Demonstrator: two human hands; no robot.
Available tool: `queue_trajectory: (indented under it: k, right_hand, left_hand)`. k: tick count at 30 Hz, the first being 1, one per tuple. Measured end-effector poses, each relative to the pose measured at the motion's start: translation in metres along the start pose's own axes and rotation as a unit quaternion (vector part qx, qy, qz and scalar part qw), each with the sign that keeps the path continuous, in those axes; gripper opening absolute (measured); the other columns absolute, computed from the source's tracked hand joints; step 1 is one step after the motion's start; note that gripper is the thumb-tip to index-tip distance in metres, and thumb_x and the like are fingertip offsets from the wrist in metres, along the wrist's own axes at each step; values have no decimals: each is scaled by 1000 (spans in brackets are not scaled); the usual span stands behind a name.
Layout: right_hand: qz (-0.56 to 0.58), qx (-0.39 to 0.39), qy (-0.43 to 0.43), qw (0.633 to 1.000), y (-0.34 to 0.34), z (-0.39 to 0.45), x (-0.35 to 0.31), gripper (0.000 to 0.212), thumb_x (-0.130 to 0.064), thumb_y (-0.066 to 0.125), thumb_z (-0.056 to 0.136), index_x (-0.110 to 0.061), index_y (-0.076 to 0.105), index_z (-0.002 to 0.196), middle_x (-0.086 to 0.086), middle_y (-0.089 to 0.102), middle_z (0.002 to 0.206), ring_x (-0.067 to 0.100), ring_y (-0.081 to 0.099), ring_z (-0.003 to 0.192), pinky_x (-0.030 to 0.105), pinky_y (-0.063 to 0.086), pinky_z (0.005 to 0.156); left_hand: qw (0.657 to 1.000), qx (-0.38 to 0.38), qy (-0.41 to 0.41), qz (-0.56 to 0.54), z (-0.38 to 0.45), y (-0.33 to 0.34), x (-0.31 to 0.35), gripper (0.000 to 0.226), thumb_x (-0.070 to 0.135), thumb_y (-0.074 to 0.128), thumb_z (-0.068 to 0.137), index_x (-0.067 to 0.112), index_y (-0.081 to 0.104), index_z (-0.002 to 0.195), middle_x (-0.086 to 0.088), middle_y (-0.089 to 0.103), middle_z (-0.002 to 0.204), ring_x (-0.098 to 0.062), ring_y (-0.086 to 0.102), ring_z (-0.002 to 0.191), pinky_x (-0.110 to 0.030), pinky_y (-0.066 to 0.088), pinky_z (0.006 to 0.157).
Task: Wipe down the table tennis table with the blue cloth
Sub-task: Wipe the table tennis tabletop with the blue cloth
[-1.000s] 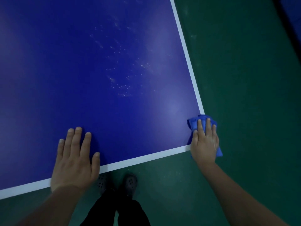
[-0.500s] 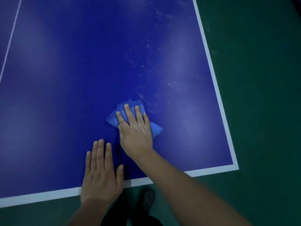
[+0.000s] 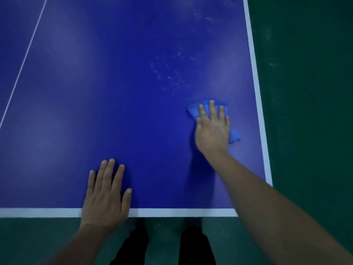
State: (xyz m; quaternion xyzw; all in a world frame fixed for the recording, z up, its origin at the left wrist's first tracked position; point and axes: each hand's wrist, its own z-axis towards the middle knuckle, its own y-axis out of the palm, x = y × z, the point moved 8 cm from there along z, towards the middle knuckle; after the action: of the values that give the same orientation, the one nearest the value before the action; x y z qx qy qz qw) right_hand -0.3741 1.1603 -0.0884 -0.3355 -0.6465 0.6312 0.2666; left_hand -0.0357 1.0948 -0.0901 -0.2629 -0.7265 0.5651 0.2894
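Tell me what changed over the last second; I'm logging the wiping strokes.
The right hand swept the cloth from the table's right corner leftward toward the middle, then back right, stopping short of the side line. The left hand stayed flat by the near edge of the table. White specks remain.

The table tennis table (image 3: 114,92) was deep blue with white edge lines; the cloth (image 3: 234,137) at three o'clock, lighter blue; the floor (image 3: 305,92), dark green.
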Motion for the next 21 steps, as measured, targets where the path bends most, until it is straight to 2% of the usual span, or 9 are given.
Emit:
queue_trajectory:
  k: [3, 6, 10, 11, 14, 16, 18, 21]
  right_hand:
    - [-16, -3, 7, 1000, -7, 14, 73, 50, -33, 34, 103, -23, 39, 152, 6, 28, 163, 38, 25, 148, 53, 24, 118]
    - [-14, 5, 6, 1000, -17, 35, 125, 49, -31, 35, 105, -21, 40, 152, 7, 26, 163, 38, 22, 149, 53, 22, 119]
    - [0, 27, 12, 1000, -24, 20, 138, 49, -28, 39, 103, -19, 43, 150, 10, 28, 162, 39, 26, 147, 54, 25, 118]
    - [-9, 33, -21, 999, -21, -2, 128, 49, -27, 40, 101, -18, 44, 149, 12, 31, 161, 40, 28, 146, 54, 27, 116]
    - [2, 14, -200, 980, -5, -58, 104, 48, -27, 39, 99, -22, 48, 145, 8, 36, 159, 36, 30, 146, 53, 27, 115]
    - [2, -2, -247, 969, -5, -33, 114, 46, -29, 40, 100, -22, 51, 144, 6, 38, 158, 36, 32, 145, 53, 29, 115]
    - [-16, 8, -215, 976, -14, 19, 129, 47, -28, 39, 101, -20, 49, 146, 8, 36, 159, 38, 32, 145, 54, 30, 115]
    - [-5, -1, -157, 988, -22, 81, 143, 47, -28, 36, 105, -20, 42, 151, 7, 27, 163, 35, 22, 150, 53, 21, 120]
  left_hand:
    - [998, 23, -58, -18, -3, -5, 7, 71, 46, 29, 93, 1, 39, 148, -21, 24, 159, -33, 15, 151, -53, 8, 121]
    - [992, 55, -93, -57, 3, -12, 48, 71, 45, 28, 94, 1, 37, 149, -21, 23, 160, -32, 12, 151, -54, 6, 122]
    - [984, 62, -133, -104, 11, -8, 112, 73, 49, 23, 94, 4, 31, 152, -17, 15, 163, -26, 2, 153, -47, -2, 123]
    - [982, 60, -143, -111, 11, -4, 124, 73, 49, 23, 94, 4, 31, 152, -17, 14, 163, -26, 1, 153, -46, -3, 123]
    - [979, 57, -166, -106, 8, 8, 136, 72, 47, 27, 94, 2, 37, 148, -18, 16, 162, -27, 2, 153, -43, -4, 123]
    - [981, 49, -164, -89, 8, 13, 134, 70, 46, 28, 93, 3, 37, 148, -17, 15, 162, -25, 0, 153, -43, -4, 123]
    - [982, 48, -163, -80, 7, 13, 134, 70, 46, 27, 94, 3, 36, 148, -17, 16, 162, -25, 1, 153, -44, -3, 123]
    - [982, 53, -159, -86, 8, 11, 138, 70, 44, 27, 94, 1, 38, 147, -19, 21, 160, -30, 7, 152, -46, -1, 123]
